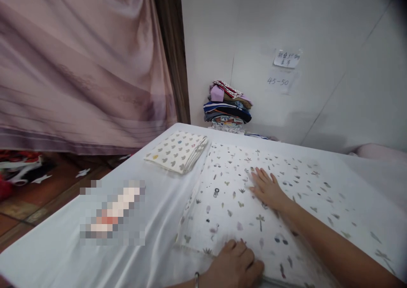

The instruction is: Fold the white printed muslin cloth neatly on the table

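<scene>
A thin white cloth printed with small palm trees, leaves and sunglasses lies spread over the white-covered bed or table. My right hand rests flat on top of it, fingers spread, with the forearm coming in from the lower right. At the cloth's near edge is my left hand, with a bracelet at the wrist. Its fingers are curled down onto the cloth, the tips partly hidden. Beyond the cloth's left side sits a folded cream cloth with grey mouse-head prints.
A pixelated patch hides something on the left of the white surface. Against the far wall rises a stack of folded fabrics. Handwritten paper signs hang above. A pink curtain fills the left, over a tiled floor.
</scene>
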A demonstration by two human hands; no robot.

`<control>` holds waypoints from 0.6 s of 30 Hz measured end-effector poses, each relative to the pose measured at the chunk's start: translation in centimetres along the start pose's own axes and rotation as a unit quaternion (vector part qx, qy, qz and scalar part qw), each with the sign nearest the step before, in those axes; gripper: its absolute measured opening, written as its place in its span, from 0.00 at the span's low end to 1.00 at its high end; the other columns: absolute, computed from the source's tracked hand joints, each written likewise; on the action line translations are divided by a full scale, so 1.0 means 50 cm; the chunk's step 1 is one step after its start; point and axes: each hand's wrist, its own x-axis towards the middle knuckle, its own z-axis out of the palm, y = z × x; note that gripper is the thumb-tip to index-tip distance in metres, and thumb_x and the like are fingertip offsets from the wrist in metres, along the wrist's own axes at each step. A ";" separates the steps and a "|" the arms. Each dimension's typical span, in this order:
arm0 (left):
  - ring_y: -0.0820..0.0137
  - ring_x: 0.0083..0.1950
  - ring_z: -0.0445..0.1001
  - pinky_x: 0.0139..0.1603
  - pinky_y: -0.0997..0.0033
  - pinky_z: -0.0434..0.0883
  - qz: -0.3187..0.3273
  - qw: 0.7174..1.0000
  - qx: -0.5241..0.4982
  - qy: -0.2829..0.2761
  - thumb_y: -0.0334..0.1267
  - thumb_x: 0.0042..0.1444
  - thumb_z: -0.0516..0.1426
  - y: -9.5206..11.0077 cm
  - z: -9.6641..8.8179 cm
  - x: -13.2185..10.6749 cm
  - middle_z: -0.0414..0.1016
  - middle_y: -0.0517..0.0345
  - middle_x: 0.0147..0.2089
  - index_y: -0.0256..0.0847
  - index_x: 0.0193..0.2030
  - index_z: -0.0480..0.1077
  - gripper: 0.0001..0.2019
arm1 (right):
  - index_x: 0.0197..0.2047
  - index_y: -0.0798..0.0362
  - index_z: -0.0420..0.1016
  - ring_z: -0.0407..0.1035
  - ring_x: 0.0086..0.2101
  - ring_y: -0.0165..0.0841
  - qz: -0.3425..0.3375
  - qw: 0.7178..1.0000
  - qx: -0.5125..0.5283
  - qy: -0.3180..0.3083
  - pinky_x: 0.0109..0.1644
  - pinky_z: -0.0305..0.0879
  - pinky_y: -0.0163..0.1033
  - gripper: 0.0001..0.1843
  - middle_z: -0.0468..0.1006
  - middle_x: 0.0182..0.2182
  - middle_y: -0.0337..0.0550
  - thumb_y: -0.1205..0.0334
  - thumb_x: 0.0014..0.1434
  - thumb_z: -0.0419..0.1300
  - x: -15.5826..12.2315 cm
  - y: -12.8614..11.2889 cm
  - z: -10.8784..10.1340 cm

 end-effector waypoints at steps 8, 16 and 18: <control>0.69 0.30 0.61 0.25 0.64 0.53 0.013 1.000 0.015 0.006 0.42 0.59 0.51 -0.002 0.018 0.004 0.59 0.53 0.28 0.45 0.34 0.68 0.07 | 0.69 0.50 0.39 0.25 0.65 0.43 -0.017 0.999 0.027 -0.038 0.66 0.28 0.56 0.44 0.30 0.67 0.41 0.31 0.58 0.30 0.067 -0.061 -0.017; 0.67 0.32 0.63 0.28 0.63 0.60 -0.028 0.997 -0.065 -0.024 0.43 0.59 0.50 0.000 0.016 -0.002 0.64 0.54 0.30 0.45 0.38 0.66 0.07 | 0.69 0.50 0.38 0.22 0.65 0.42 0.001 0.996 0.059 -0.064 0.65 0.24 0.55 0.47 0.27 0.67 0.41 0.29 0.56 0.30 0.124 -0.088 -0.033; 0.66 0.33 0.63 0.29 0.62 0.62 -0.026 0.997 -0.065 -0.019 0.43 0.59 0.51 -0.002 0.023 -0.005 0.65 0.53 0.30 0.46 0.38 0.66 0.07 | 0.69 0.50 0.38 0.21 0.65 0.42 0.004 0.996 0.063 -0.057 0.65 0.24 0.55 0.46 0.27 0.67 0.41 0.30 0.56 0.30 0.133 -0.097 -0.034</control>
